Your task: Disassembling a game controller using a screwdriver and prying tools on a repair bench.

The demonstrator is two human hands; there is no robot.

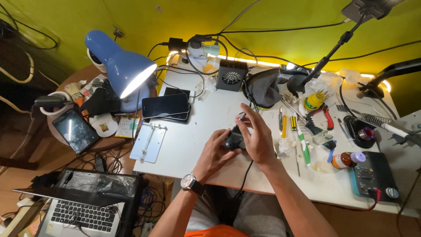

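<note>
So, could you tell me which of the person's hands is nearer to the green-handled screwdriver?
Right. The right hand lies just left of the green-handled screwdriver, while the left hand is farther left, beyond the small black device both hands touch.

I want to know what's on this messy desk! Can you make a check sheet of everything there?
Surface: white table, crowded along its back and right side.
Job's things: small black device with a black cord, gripped between both hands.
Clutter: stacked phones, blue lamp lit, small black fan, screwdrivers and pliers, multimeter.
Grippers: left hand, with a wristwatch, wraps the device; right hand covers it, fingers partly spread.
Cables: many black wires along the wall and under the table.
Surroundings: open laptop below left, tablet on a round side table.
</note>
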